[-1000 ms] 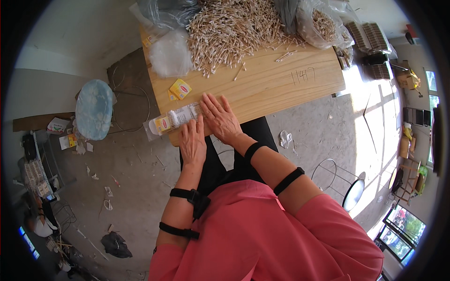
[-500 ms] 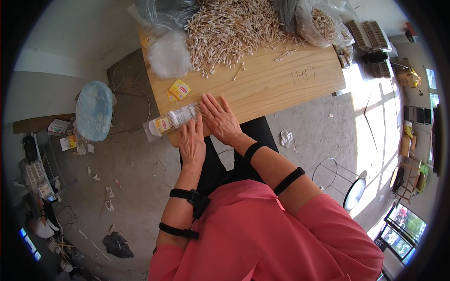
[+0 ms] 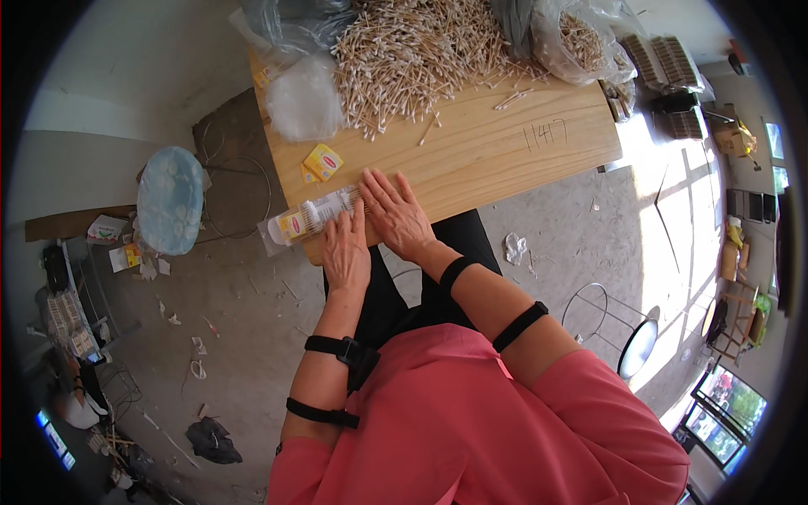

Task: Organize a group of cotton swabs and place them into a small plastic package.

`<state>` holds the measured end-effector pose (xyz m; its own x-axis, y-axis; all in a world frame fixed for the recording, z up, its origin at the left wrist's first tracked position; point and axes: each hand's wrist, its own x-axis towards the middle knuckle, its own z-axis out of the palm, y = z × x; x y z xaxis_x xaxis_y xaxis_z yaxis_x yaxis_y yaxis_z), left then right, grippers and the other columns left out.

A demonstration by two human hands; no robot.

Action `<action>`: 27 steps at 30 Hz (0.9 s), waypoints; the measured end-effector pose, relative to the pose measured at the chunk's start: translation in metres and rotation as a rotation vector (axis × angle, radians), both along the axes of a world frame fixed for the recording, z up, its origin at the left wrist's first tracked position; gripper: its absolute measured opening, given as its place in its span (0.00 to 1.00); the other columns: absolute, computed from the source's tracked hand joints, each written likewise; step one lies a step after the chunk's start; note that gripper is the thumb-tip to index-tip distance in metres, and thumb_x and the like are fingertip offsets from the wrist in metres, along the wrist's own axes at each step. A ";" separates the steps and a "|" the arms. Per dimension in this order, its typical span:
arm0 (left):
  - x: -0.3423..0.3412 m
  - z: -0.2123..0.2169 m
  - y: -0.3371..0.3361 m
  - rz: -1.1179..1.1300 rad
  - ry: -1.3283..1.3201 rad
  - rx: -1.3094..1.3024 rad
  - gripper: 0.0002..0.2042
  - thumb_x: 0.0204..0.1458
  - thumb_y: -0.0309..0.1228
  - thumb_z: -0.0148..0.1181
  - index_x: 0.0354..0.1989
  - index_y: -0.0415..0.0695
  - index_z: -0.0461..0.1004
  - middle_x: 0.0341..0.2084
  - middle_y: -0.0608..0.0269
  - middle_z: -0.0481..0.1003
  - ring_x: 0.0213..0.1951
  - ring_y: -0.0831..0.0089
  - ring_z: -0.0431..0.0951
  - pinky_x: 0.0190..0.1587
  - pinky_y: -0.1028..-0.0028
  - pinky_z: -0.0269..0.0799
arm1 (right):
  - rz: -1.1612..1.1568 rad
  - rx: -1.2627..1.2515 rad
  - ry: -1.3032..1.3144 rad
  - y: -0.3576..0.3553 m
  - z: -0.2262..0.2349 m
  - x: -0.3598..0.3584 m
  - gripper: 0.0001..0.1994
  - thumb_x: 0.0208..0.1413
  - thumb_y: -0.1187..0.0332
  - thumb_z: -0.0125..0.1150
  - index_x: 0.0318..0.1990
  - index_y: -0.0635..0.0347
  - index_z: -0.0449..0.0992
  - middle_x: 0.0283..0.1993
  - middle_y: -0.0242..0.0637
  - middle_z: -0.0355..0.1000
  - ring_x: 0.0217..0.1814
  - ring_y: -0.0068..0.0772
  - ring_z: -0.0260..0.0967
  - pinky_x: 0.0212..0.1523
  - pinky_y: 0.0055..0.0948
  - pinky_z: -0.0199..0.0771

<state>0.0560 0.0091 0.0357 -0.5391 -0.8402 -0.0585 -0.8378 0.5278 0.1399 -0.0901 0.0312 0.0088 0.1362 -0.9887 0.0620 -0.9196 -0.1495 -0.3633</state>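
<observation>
A narrow clear plastic bag of cotton swabs [image 3: 326,210] with a yellow card in its left end lies slantwise along the table's near edge. My left hand [image 3: 346,246] grips its lower side near the right end, fingers bent and index finger reaching forward. Across that right end rests my right hand [image 3: 394,214], its fingers stretched out and fairly flat; it hides the end of the bag. The two hands nearly touch. Just beyond the bag are a few yellow cards [image 3: 323,161]. Farther back, a big heap of loose cotton swabs [image 3: 412,63] covers the table.
A stack of clear plastic bags [image 3: 305,99] sits left of the heap on the wooden table [image 3: 505,143]. Another bag of swabs [image 3: 581,44] stands back right. A blue covered stool [image 3: 169,200] is at left, a round stool [image 3: 637,348] at right. Scraps litter the floor.
</observation>
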 end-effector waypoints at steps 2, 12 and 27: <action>0.000 0.000 0.000 0.015 -0.005 0.012 0.28 0.54 0.22 0.51 0.67 0.46 0.62 0.43 0.56 0.69 0.44 0.56 0.70 0.48 0.59 0.68 | 0.001 0.006 0.009 0.000 0.000 0.000 0.28 0.64 0.65 0.46 0.70 0.63 0.54 0.78 0.42 0.43 0.81 0.39 0.35 0.78 0.48 0.29; -0.003 0.004 -0.006 0.047 -0.044 0.057 0.28 0.54 0.23 0.52 0.67 0.46 0.62 0.45 0.55 0.70 0.46 0.57 0.71 0.48 0.58 0.68 | 0.001 0.010 0.001 -0.001 0.001 0.002 0.28 0.64 0.65 0.46 0.71 0.63 0.54 0.78 0.41 0.44 0.81 0.38 0.35 0.78 0.49 0.30; 0.087 0.009 -0.019 0.076 0.133 0.023 0.48 0.54 0.44 0.62 0.73 0.36 0.37 0.74 0.45 0.38 0.75 0.49 0.34 0.72 0.44 0.27 | -0.014 0.016 0.064 0.000 -0.002 0.004 0.30 0.65 0.64 0.44 0.72 0.62 0.50 0.79 0.40 0.41 0.82 0.37 0.31 0.77 0.54 0.23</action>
<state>0.1426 -0.0102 0.0446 -0.4786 -0.8780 -0.0103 -0.8484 0.4594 0.2631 -0.0860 0.0310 0.0065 0.1254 -0.9914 0.0381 -0.9429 -0.1310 -0.3062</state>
